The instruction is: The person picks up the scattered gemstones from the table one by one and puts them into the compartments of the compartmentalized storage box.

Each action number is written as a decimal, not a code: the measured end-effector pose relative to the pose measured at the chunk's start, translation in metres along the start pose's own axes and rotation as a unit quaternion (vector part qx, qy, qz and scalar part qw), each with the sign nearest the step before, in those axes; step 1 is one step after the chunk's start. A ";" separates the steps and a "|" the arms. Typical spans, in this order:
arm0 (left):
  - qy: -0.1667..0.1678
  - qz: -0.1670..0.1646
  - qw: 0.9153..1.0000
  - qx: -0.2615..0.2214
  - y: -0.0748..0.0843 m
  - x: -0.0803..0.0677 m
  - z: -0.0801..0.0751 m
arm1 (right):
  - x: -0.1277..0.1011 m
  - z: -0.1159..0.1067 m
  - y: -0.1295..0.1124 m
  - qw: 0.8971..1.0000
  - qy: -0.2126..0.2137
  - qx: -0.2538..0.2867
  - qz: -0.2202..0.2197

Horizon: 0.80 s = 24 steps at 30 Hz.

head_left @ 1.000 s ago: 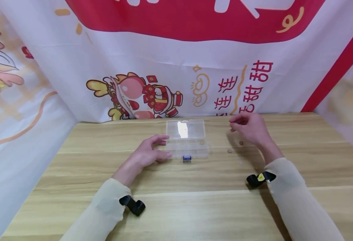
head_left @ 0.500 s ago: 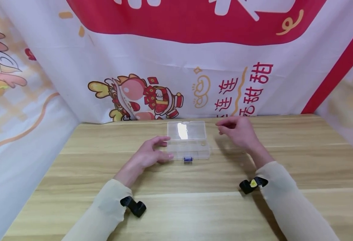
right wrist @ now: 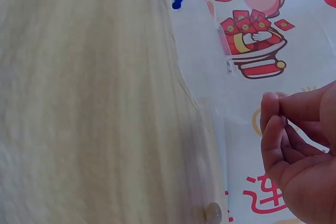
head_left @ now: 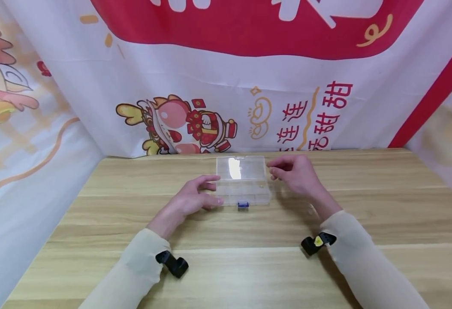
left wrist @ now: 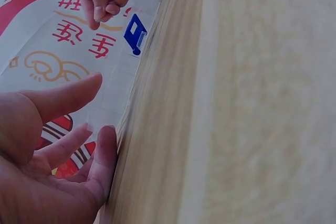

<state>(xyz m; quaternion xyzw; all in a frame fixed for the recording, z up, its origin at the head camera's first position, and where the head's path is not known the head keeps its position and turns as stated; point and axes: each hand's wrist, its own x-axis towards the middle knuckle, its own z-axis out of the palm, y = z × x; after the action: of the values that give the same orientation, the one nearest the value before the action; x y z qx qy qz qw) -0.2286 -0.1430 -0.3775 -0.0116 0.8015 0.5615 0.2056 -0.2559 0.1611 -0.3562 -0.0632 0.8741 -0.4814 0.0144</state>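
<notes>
A clear plastic compartment box (head_left: 242,182) with a blue latch (head_left: 243,205) lies on the wooden table (head_left: 249,262), its lid raised at the back. My left hand (head_left: 214,191) rests at the box's left end, fingers relaxed and spread, touching its side (left wrist: 100,108). My right hand (head_left: 273,169) hovers at the box's right end, thumb and forefinger pinched together (right wrist: 273,100). Nothing can be seen between those fingertips. The latch (left wrist: 135,34) and the pinched right hand (left wrist: 102,9) also appear in the left wrist view.
A small round pale piece (right wrist: 212,212) lies on the table right of the box. A printed cloth backdrop (head_left: 226,107) closes in the back and both sides. Black wrist cameras (head_left: 172,262) sit on both sleeves.
My right hand has moved left from the table beside the small pieces to the box's right end, staying pinched. My left hand has stayed at the box.
</notes>
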 end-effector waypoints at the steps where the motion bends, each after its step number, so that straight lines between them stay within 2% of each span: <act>1: 0.000 0.001 1.000 0.000 0.000 0.000 0.000 | 0.000 0.001 0.000 1.000 -0.001 0.002 0.004; 4: 0.000 0.005 1.000 0.005 0.000 0.001 0.001 | 0.000 0.004 0.000 1.000 -0.005 0.012 0.018; 10: 0.005 -0.001 1.000 0.013 0.002 0.001 0.002 | 0.000 0.013 -0.003 0.999 -0.019 0.029 0.019; 24: 0.000 0.005 1.000 0.012 0.000 -0.001 0.003 | -0.005 0.024 -0.010 0.998 -0.045 -0.029 0.033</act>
<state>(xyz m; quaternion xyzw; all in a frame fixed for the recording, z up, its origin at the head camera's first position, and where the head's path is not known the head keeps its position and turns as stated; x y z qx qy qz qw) -0.2271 -0.1406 -0.3779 -0.0052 0.8081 0.5530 0.2027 -0.2477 0.1364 -0.3607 -0.0558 0.8877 -0.4519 0.0677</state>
